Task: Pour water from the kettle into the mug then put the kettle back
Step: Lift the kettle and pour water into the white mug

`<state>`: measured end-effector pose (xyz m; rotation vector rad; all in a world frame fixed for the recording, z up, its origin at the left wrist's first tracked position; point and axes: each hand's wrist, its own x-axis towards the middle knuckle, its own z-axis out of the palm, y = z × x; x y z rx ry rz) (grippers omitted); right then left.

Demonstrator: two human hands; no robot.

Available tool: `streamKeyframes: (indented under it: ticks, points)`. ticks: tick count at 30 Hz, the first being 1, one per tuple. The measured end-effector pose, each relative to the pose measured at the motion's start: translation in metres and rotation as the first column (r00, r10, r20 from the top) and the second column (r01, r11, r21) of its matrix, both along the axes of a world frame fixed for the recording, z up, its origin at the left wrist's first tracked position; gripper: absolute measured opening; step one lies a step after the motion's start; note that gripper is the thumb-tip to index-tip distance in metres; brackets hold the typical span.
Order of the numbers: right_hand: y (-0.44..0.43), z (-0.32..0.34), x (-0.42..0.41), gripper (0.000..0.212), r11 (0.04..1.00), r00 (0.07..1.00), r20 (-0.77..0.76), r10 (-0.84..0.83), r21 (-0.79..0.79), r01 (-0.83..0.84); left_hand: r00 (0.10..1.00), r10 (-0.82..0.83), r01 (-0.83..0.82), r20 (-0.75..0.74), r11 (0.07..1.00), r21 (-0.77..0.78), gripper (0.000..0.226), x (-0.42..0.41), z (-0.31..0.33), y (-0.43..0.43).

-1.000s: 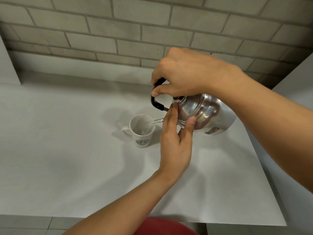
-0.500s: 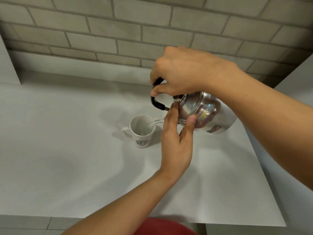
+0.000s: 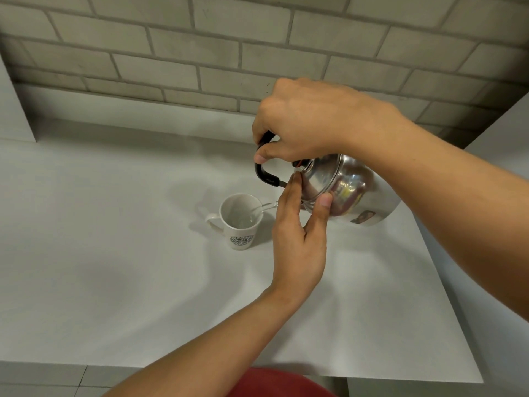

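Observation:
A shiny steel kettle (image 3: 352, 193) hangs tilted to the left above the white table (image 3: 114, 253). My right hand (image 3: 300, 121) grips its black handle (image 3: 264, 174) from above. My left hand (image 3: 299, 236) presses fingers and thumb against the kettle's lid and front. The spout is hidden behind my left hand. A thin stream of water (image 3: 262, 209) runs from there into a white mug (image 3: 239, 224) with a green round logo, standing upright on the table with its handle to the left.
A grey brick wall (image 3: 200, 53) rises behind the table. White panels stand at the far left (image 3: 14, 110) and at the right (image 3: 501, 138). The table's front edge (image 3: 171, 365) runs near the bottom, with something red (image 3: 280, 382) below it.
The kettle has tipped a little further toward the mug while water keeps running into it. Both hands hold the same grip.

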<state>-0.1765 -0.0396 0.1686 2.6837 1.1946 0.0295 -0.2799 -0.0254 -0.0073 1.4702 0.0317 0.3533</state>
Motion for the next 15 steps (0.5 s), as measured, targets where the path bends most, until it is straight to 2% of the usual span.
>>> streamKeyframes:
  ticks: [8, 15]
  points:
    - [0.0022, -0.0007, -0.0011, 0.029, 1.000, 1.000, 0.000, -0.005, -0.006, 0.005, 1.000, 0.005, -0.005, -0.013, 1.000, 0.000, 0.064, -0.0013, -0.0017, 0.0015]
    - [-0.0012, -0.0045, -0.0015, 0.031, 1.000, 0.999, -0.040, -0.011, 0.027, 0.012, 1.000, 0.004, -0.004, 0.003, 0.999, 0.039, 0.057, -0.0028, -0.0040, 0.0072]
